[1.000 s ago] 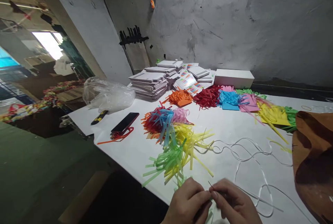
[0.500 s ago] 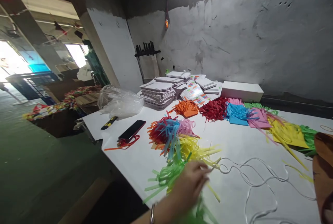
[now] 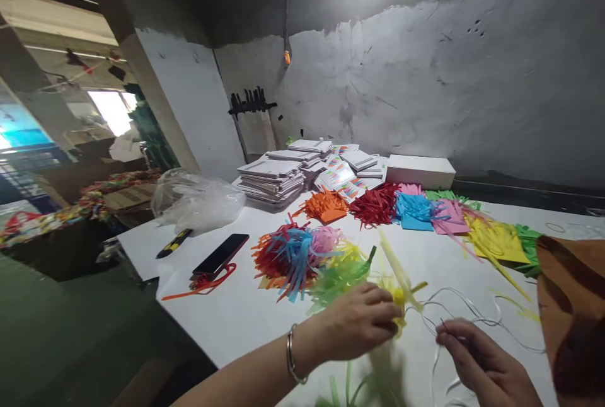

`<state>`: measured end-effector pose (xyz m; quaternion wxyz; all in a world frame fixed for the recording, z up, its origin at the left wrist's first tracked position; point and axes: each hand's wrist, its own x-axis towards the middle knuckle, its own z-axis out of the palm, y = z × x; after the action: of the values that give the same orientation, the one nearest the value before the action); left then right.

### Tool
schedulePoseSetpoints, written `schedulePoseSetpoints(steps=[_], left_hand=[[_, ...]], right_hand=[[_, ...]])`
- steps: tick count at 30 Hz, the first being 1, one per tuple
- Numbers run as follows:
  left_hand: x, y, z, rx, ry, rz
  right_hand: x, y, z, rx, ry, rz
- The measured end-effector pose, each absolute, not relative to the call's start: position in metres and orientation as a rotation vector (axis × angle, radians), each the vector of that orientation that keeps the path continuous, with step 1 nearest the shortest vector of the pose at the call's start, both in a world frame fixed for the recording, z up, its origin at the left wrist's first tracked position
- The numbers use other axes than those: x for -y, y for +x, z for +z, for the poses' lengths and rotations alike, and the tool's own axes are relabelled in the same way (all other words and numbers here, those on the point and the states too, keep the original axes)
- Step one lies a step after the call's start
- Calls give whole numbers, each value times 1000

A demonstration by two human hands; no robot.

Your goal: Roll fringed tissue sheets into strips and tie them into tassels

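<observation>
My left hand (image 3: 362, 322), with a silver bangle at the wrist, is closed at the fingertips on a yellow paper tassel (image 3: 399, 297). Its strips fan out, smeared by motion. Just beyond the hand lies a blurred green tassel (image 3: 343, 278). At lower right, my right hand (image 3: 486, 360) pinches a thin, needle-like piece between thumb and forefinger. White cord (image 3: 460, 293) loops over the table by these fingers and runs down past them. More green strips (image 3: 335, 394) show below my left forearm. Red, blue and pink tassels (image 3: 293, 252) are bunched farther off.
Along the back of the white table (image 3: 212, 325) lie orange (image 3: 326, 205), dark red, blue, pink, yellow and green tassel bundles. Behind them are stacked cards (image 3: 271, 180) and a white box (image 3: 420, 171). A phone (image 3: 221, 254), a cutter knife (image 3: 174, 243) and a plastic bag (image 3: 198, 199) lie left.
My right hand has come into view at lower right, pinching the thin piece. My left hand has moved slightly right and lifted yellow strips. The green tassel has shifted; the view has turned right.
</observation>
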<state>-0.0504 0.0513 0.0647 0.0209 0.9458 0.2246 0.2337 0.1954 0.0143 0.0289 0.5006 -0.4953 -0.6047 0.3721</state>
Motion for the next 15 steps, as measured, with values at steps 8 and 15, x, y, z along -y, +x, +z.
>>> schedulePoseSetpoints(steps=[8,15], left_hand=[[-18,-44,26,-638,2888,814],[5,-67,44,-1120,2065,1355]], right_hand=[[-30,180,42,1429,-1118,1201],[-5,178,60,1660,-1017,793]])
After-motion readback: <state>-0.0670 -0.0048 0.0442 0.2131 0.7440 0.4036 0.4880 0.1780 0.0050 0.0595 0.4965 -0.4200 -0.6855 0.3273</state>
